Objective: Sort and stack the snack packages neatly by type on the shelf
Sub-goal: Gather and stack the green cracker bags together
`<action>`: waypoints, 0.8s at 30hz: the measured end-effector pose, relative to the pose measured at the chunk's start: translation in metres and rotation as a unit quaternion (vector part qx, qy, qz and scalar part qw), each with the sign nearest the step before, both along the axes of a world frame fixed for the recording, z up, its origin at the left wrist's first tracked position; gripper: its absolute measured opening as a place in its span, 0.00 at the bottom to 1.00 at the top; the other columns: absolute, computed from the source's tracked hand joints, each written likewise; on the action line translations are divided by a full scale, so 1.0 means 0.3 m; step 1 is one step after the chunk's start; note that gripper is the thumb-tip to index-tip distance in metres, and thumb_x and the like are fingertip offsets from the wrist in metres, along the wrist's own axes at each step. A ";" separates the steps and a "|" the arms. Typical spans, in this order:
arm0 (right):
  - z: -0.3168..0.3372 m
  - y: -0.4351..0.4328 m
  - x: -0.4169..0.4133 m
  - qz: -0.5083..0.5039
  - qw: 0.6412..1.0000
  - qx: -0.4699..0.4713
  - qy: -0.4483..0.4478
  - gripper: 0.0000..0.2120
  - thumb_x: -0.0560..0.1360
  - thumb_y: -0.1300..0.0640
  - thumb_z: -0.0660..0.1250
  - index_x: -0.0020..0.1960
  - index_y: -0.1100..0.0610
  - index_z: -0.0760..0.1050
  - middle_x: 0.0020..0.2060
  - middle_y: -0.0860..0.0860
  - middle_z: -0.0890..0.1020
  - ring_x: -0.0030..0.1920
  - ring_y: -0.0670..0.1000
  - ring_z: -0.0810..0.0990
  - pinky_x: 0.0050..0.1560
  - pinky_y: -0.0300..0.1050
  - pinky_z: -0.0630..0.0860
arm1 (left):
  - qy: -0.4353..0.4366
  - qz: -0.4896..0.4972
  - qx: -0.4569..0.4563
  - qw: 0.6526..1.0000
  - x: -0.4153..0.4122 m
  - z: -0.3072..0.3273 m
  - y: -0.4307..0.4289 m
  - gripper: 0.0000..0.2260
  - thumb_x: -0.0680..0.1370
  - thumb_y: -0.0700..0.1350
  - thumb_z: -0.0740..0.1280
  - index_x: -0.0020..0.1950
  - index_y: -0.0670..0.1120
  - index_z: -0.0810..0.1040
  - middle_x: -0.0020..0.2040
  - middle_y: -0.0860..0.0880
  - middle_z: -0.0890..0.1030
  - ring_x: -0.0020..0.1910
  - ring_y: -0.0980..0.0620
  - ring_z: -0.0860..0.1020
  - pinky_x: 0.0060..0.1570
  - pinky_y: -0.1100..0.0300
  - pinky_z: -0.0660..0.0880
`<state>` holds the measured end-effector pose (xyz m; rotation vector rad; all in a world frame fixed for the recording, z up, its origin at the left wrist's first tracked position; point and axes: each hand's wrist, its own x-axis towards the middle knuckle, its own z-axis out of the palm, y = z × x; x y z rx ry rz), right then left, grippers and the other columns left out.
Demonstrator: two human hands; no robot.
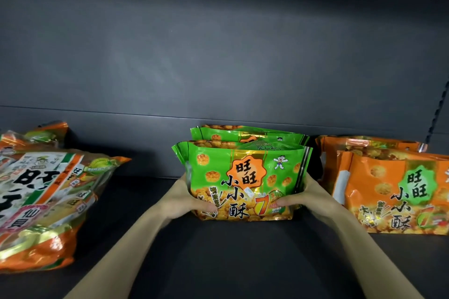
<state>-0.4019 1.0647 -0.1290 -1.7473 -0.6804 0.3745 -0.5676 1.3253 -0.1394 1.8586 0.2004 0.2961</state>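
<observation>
A green snack bag (243,177) stands upright at the middle of the dark shelf (218,262). My left hand (187,198) grips its lower left side and my right hand (303,195) grips its lower right side, thumbs on the front. Behind it stands a second green bag (245,133), mostly hidden. To the right stand two orange bags of the same kind, the front one (398,192) in full view and another (364,144) behind it. At the left lies a large orange-and-white cracker bag (41,201), with another bag (48,131) behind it.
The shelf's dark back panel (218,56) rises right behind the bags. Bare shelf surface shows between the left pile and the green bags and in front of my arms. A slotted upright (437,114) runs at the far right.
</observation>
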 end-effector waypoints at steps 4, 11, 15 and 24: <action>0.001 -0.024 -0.002 -0.005 1.000 -0.015 -0.019 0.42 0.58 0.68 0.79 0.66 0.52 0.65 0.57 0.49 0.80 0.58 0.48 0.79 0.52 0.41 0.77 | -0.012 0.060 0.058 0.996 0.023 -0.014 -0.018 0.39 0.59 0.41 0.82 0.66 0.50 0.70 0.52 0.55 0.83 0.52 0.58 0.81 0.61 0.52 0.75; 0.021 -0.035 -0.024 -0.029 0.996 -0.060 -0.051 0.42 0.59 0.62 0.80 0.68 0.55 0.63 0.57 0.48 0.79 0.57 0.44 0.78 0.44 0.34 0.77 | 0.043 0.145 0.191 0.970 0.017 -0.055 -0.022 0.50 0.49 0.77 0.67 0.66 0.56 0.62 0.58 0.56 0.79 0.60 0.52 0.76 0.64 0.45 0.70; 0.021 -0.048 -0.042 -0.068 0.988 -0.113 -0.074 0.53 0.48 0.41 0.82 0.67 0.55 0.64 0.58 0.47 0.79 0.61 0.50 0.77 0.62 0.49 0.75 | 0.088 0.144 0.265 0.949 0.003 -0.039 -0.035 0.48 0.54 0.81 0.60 0.65 0.53 0.65 0.60 0.53 0.79 0.60 0.50 0.76 0.62 0.45 0.71; 0.058 -0.078 -0.167 -0.157 0.935 -0.248 -0.200 0.31 0.71 0.46 0.72 0.65 0.60 0.63 0.54 0.53 0.79 0.53 0.54 0.78 0.52 0.47 0.75 | 0.060 0.285 0.406 0.866 -0.108 0.009 -0.120 0.15 0.77 0.59 0.62 0.49 0.47 0.74 0.46 0.47 0.82 0.47 0.44 0.80 0.46 0.53 0.76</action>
